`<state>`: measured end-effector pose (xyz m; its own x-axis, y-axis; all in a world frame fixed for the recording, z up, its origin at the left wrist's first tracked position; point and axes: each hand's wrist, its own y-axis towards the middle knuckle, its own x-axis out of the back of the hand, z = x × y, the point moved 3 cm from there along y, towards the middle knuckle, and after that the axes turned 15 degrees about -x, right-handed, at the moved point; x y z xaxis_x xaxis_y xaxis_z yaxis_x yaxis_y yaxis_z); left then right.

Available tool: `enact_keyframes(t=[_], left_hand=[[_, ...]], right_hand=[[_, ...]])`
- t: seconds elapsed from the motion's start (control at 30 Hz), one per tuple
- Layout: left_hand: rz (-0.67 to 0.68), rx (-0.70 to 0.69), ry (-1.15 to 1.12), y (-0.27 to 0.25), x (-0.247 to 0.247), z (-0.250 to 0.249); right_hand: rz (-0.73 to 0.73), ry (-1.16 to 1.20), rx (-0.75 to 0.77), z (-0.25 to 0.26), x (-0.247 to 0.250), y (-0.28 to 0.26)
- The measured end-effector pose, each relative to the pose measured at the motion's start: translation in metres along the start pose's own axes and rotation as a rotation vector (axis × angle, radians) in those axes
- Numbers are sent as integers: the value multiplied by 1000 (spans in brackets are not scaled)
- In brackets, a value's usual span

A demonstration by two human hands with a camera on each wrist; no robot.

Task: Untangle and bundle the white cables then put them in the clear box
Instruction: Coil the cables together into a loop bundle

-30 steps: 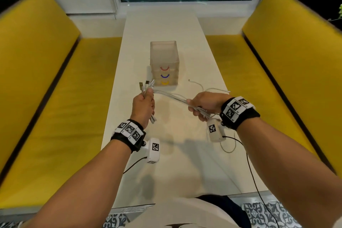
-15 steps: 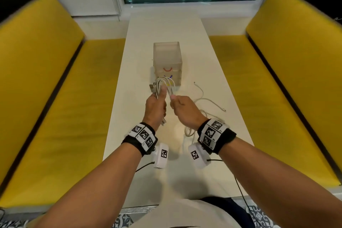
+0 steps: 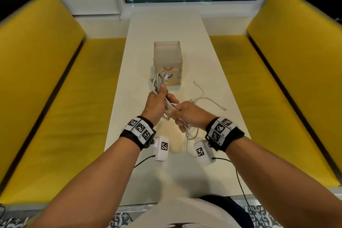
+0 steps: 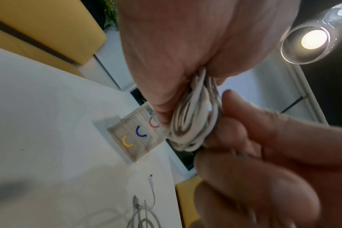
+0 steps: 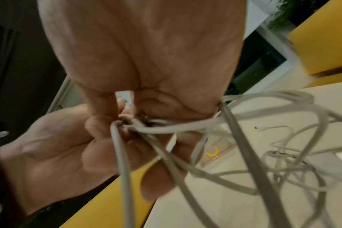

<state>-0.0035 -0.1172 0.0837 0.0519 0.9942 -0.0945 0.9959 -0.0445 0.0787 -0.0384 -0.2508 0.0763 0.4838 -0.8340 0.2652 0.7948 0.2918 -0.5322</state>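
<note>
Fingers (image 3: 162, 89) of the left hand (image 3: 157, 103) curl round the looped white cables (image 3: 160, 81); right hand (image 3: 188, 114), drawn in beside them since a second ago, pinches trailing strands. Another fold laid; bundling unfinished. Clear box (image 3: 167, 55) stands just beyond the fingers on the worktop (image 3: 166, 24).

White table (image 3: 166, 29) between yellow benches (image 3: 61, 98)

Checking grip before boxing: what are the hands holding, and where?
Left hand grips the looped white cable bundle mid-coil; right hand pinches its trailing strands.
</note>
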Motion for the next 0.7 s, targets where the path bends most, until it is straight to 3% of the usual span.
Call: enact_keyframes(t=[0.23, 0.5, 0.7], left_hand=[[-45, 108, -321, -7, -6, -4], [-65, 42, -321, -3, 2, -14], [-158, 24, -319, -5, 3, -15]], right_hand=[[100, -83, -109, -16, 5, -2], [87, -175, -126, -28, 10, 9], [-10, -125, -38, -38, 3, 8]])
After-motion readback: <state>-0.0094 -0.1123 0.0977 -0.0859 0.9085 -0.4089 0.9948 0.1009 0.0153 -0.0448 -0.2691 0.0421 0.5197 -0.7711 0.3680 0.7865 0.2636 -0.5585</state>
